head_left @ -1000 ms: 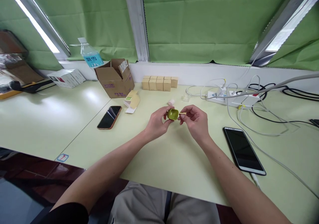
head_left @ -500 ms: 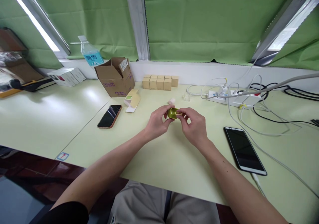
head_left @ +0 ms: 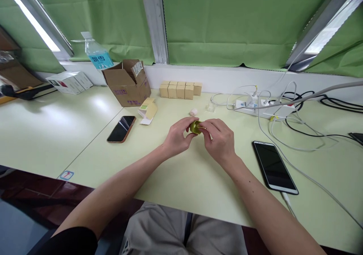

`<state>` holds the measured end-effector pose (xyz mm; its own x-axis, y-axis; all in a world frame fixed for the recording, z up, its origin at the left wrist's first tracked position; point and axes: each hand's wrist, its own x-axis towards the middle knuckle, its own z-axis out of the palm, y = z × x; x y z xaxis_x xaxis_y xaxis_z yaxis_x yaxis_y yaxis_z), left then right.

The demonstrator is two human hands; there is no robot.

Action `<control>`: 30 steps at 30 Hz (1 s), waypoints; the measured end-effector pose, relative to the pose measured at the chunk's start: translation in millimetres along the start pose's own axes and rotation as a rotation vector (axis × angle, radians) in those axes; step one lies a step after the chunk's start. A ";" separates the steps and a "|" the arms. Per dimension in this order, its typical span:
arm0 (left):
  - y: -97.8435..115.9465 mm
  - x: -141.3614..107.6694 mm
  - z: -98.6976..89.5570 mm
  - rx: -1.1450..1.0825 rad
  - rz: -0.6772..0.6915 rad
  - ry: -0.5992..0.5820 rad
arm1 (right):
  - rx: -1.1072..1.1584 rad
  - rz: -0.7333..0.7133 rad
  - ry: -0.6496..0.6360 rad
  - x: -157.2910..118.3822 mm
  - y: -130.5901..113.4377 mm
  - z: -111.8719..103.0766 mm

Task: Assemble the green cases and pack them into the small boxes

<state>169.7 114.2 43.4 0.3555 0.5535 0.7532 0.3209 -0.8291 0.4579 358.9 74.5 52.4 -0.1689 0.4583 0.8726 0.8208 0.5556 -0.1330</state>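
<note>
A small olive-green cup-like container (head_left: 195, 127) is held above the table between both hands. My left hand (head_left: 178, 137) grips its left side between thumb and fingers. My right hand (head_left: 217, 138) is closed at its right side, the thumb and forefinger pinching a small piece at the rim that is mostly hidden by the fingers. Just behind the hands lies a small pale pink object (head_left: 193, 112). A clear plastic piece (head_left: 211, 106) rests to the right of it.
Small tan boxes (head_left: 180, 90) line the wall beside an open cardboard box (head_left: 127, 84). An opened small carton (head_left: 148, 110) and a phone (head_left: 121, 129) lie left. Rightward are a power strip (head_left: 263, 108), cables and a larger phone (head_left: 275, 167). A bottle (head_left: 98, 54) stands behind.
The view has shifted slightly. My right fingers have moved further over the container's rim, and the small piece in them shows less. My left hand keeps its hold.
</note>
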 end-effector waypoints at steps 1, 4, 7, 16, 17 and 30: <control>0.3 -0.2 0.0 0.000 0.006 0.001 | -0.041 -0.005 0.008 0.7 -0.6 -0.7; 1.3 -0.7 0.0 0.003 0.024 0.004 | -0.137 -0.008 0.024 2.1 -2.2 -1.8; 1.9 -0.9 0.6 0.004 0.046 0.006 | -0.158 -0.029 0.034 2.0 -2.8 -1.6; 3.5 -1.7 3.5 0.017 0.075 0.001 | -0.156 -0.008 -0.040 -0.4 -1.7 -1.2; 3.4 -2.3 3.8 0.017 0.079 -0.001 | -0.156 -0.009 -0.038 -0.3 -1.7 -1.3; -2.6 5.4 -2.0 0.022 0.101 0.048 | 0.113 -0.055 -0.017 6.2 12.0 -8.4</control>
<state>169.1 119.2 47.2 0.3443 0.4622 0.8172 0.3048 -0.8783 0.3683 372.3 78.2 60.1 -0.2221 0.4364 0.8719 0.7436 0.6542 -0.1380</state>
